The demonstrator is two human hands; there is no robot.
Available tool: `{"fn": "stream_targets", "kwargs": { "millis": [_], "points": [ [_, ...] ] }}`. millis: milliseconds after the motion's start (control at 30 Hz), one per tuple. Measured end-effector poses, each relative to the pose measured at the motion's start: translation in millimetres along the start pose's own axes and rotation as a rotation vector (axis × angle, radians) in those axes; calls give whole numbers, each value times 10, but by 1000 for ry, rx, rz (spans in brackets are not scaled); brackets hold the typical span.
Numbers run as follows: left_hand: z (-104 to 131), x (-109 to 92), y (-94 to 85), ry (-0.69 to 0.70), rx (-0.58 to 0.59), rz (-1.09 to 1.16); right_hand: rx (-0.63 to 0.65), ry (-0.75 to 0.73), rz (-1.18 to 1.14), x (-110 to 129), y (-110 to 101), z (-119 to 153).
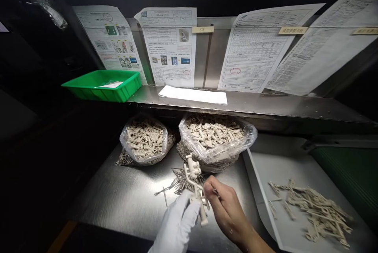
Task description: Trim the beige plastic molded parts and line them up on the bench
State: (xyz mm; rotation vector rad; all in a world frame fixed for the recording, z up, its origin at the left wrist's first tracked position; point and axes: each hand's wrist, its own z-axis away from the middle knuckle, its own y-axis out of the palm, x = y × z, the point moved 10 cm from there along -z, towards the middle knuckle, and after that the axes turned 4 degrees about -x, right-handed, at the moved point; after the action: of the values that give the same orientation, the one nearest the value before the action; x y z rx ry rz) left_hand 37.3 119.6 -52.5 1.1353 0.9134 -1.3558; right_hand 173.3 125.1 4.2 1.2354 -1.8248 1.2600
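Note:
My left hand (177,221), in a white glove, grips a beige moulded plastic piece (194,170) with branching stems over the metal table. Just right of it, my bare right hand (226,205) is closed around the side of the same piece, with a small dark bit showing at its fingers. Behind the piece lies a pile of thin grey-brown sticks (180,182). Two clear bags full of small beige parts stand behind, one at the left (144,141) and a larger one (214,133) at the centre.
A grey tray (256,182) at the right holds beige branched pieces (319,209). Beside it is a green surface (348,174). On the shelf (251,105) are a green bin (103,85) and white paper (193,95). Printed sheets (169,48) hang behind.

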Motion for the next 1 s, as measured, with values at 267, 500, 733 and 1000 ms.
{"fn": "stream_targets", "kwargs": {
  "millis": [267, 500, 733, 1000],
  "points": [
    [-58, 230, 197, -116, 142, 187, 74, 96, -84, -15, 237, 18],
    [-51, -8, -62, 12, 11, 102, 74, 148, -7, -174, -133, -126],
    [-11, -129, -122, 91, -43, -344, 55, 132, 10, -98, -172, -116],
    [64, 112, -45, -24, -49, -108, -37, 16, 53, -127, 231, 139]
  ]
}}
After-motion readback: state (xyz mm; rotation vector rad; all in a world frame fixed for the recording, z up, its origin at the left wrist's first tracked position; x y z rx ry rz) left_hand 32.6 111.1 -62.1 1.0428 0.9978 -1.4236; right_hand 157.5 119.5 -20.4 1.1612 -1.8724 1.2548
